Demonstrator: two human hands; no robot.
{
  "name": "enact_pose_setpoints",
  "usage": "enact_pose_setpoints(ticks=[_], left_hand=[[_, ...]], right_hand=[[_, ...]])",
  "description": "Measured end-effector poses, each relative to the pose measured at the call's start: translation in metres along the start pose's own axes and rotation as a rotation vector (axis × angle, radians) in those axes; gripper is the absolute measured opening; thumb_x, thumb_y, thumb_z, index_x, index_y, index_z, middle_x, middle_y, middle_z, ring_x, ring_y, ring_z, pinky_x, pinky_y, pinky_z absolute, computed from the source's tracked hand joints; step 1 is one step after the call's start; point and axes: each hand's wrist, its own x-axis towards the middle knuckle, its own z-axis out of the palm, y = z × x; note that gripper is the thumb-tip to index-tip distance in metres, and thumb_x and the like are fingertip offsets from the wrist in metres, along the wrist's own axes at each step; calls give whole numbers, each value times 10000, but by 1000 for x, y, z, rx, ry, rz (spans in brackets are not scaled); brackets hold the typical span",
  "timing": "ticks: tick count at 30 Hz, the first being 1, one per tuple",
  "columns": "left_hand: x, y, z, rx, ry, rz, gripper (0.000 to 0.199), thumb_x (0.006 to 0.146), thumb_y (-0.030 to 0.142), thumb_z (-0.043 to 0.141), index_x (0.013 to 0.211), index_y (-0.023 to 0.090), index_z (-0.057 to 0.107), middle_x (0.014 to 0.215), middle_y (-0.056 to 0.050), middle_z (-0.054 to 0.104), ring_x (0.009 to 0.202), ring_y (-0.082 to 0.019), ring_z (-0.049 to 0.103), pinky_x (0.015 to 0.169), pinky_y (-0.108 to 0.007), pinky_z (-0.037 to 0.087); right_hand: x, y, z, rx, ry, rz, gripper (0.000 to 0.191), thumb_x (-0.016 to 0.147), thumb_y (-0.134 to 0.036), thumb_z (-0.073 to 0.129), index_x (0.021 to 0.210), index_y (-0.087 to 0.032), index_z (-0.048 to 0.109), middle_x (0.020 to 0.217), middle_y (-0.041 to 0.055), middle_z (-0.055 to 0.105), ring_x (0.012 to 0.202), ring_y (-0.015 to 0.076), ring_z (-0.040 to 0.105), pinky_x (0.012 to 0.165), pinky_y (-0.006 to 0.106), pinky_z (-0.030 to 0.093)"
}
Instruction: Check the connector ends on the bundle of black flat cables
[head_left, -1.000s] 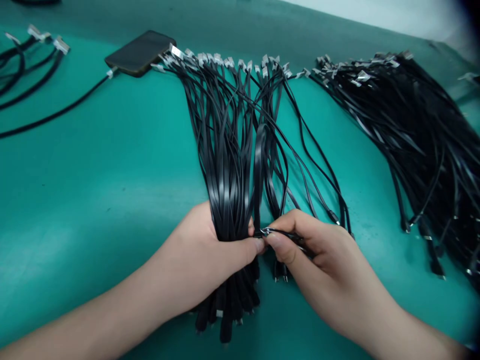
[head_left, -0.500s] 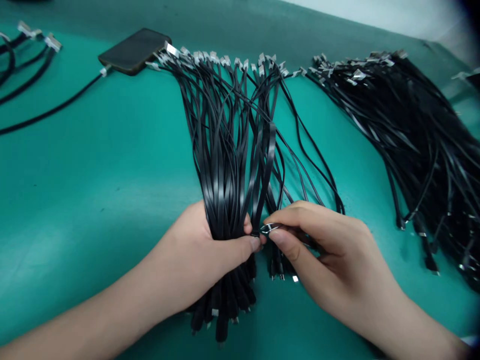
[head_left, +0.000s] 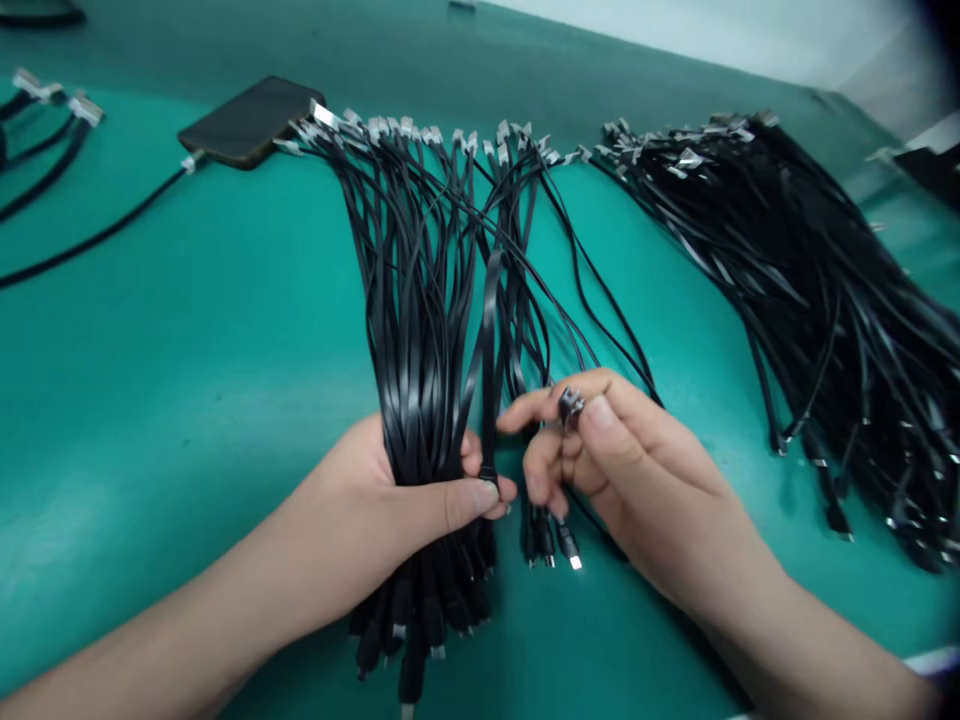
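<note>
Head view: where is the black cable bundle (head_left: 412,350)?
—Across the counter (head_left: 225,350), left hand (head_left: 420,505) closed around it at seven o'clock; right hand (head_left: 645,475), at four, pinches a small metallic piece (head_left: 571,406).

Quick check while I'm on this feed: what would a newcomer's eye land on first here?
Probably the thick bunch of flat black cables gripped in the left hand, at the centre on the green surface. Next, the larger dark heap of cables at the right, and the dark phone-like device at the upper left, with a cable running to it.
</note>
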Motion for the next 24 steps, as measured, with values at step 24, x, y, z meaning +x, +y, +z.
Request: enact_pose_setpoints(ticks=[24], left_hand=[[-3, 7, 9, -7, 80, -24, 198, 733, 188, 810, 758, 193, 614, 735, 32, 726, 728, -124, 688, 718, -227, 520]], right_hand=[[-7, -6, -5, -738, 19, -228, 87, 1005, -250, 563, 961, -215, 629, 742, -22, 618, 598, 107, 543, 525, 237, 419]])
